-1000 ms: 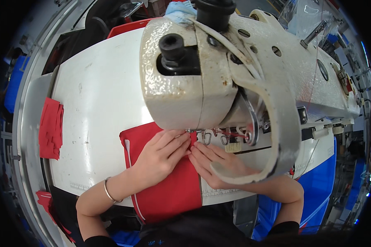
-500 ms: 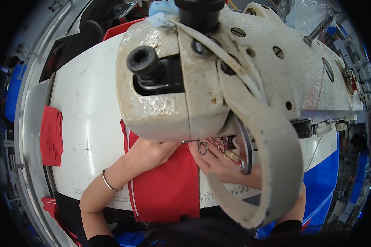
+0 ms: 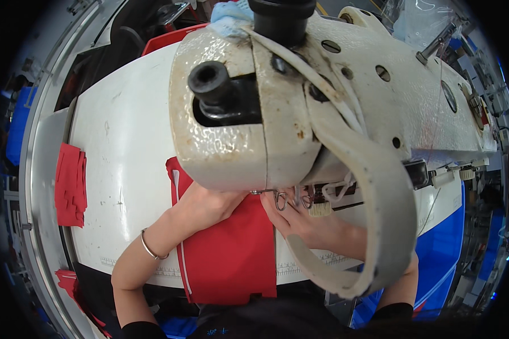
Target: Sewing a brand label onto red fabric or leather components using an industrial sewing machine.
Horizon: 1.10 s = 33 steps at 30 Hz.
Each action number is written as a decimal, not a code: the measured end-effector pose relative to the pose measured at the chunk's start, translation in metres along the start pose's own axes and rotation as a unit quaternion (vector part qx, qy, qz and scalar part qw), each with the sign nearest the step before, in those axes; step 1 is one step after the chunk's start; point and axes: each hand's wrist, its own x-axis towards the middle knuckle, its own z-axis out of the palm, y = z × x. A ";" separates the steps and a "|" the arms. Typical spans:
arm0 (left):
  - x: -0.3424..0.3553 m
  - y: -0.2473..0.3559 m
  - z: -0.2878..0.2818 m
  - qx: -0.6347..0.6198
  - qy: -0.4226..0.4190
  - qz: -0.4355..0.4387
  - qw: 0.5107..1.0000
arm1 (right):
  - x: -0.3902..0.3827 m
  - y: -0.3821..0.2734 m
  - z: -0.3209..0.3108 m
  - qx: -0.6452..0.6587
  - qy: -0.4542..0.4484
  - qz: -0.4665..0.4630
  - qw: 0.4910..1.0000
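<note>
A piece of red fabric (image 3: pixel 229 257) with a white strip along its left edge lies under the head of a sewing machine (image 3: pixel 226 155) and reaches back toward me. My left hand (image 3: pixel 216 206) rests on the fabric, its fingers closed at the cloth and the fingertips hidden by the machine head. My right hand (image 3: pixel 302 223) is at the fabric's right edge, fingers held together on the cloth close to the stitching area. Wire thread guides (image 3: pixel 281 200) hang in front of the right fingers. The needle is out of sight.
A stack of red fabric pieces (image 3: pixel 70 185) lies at the left edge of the white worktable (image 3: pixel 104 147); more red pieces (image 3: pixel 69 282) hang below it. A curved beige guard (image 3: pixel 387 226) arches above my right forearm. A blue bin (image 3: pixel 441 260) stands at the right.
The metal lever beside the machine head has moved from its lowered place, and a pale blurred loop shows there now. The machine sits slightly further right in view. Both hands stay at the fabric.
</note>
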 end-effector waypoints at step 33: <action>-0.114 0.147 -0.012 0.171 0.102 0.140 0.970 | -0.027 -0.093 -0.046 0.265 0.319 0.021 0.910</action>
